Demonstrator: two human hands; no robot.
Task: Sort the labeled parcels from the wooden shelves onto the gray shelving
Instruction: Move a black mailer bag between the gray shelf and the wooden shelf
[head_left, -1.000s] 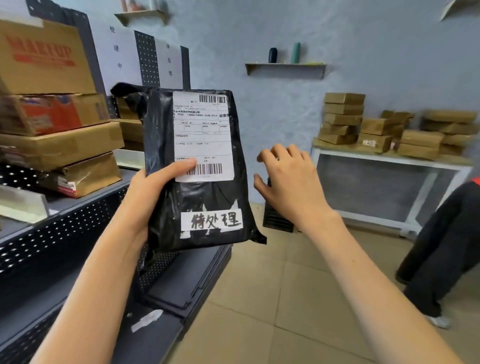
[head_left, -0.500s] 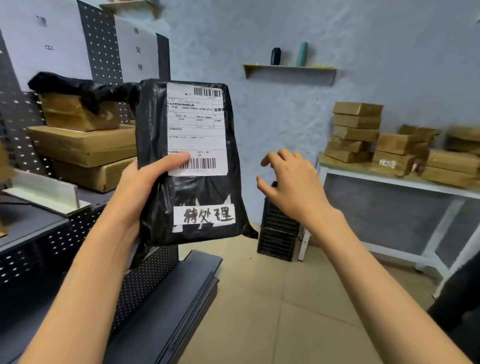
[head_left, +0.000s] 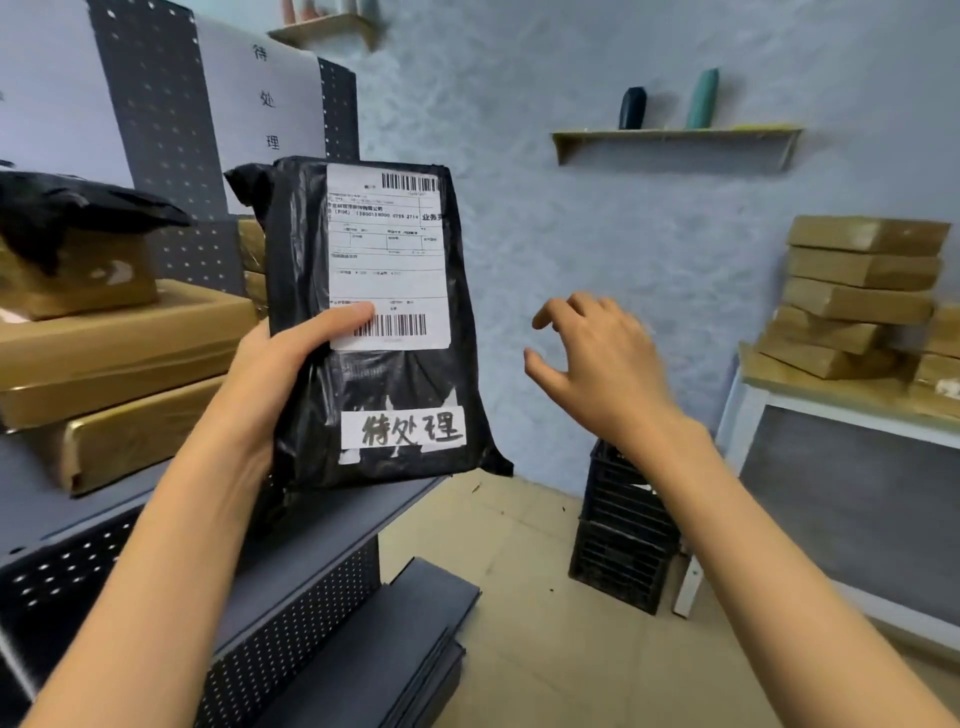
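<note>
Black plastic parcel (head_left: 374, 364) held upright in the left hand (head_left: 280, 374), in front of the gray shelving (head_left: 322, 525). Thumb lies across the lower left corner of the white shipping label (head_left: 387, 254), beside the lower barcode; the other fingers are hidden behind the parcel. A white tape strip (head_left: 405, 428) with handwritten characters sits near the parcel's bottom edge.

Right hand (head_left: 597, 369) hovers just right of the parcel, not touching it, fingers loosely curved and spread, holding nothing.

Gray shelving, left: brown cartons (head_left: 119, 364) stacked on a shelf, one topped by another black bag (head_left: 67, 208). A paper sign (head_left: 267, 98) with printed characters hangs on the pegboard behind.

Right edge: stacked brown boxes (head_left: 862, 291) on a wooden-topped white stand (head_left: 810, 387). A black crate (head_left: 623, 540) stands on the floor beside it.
</note>
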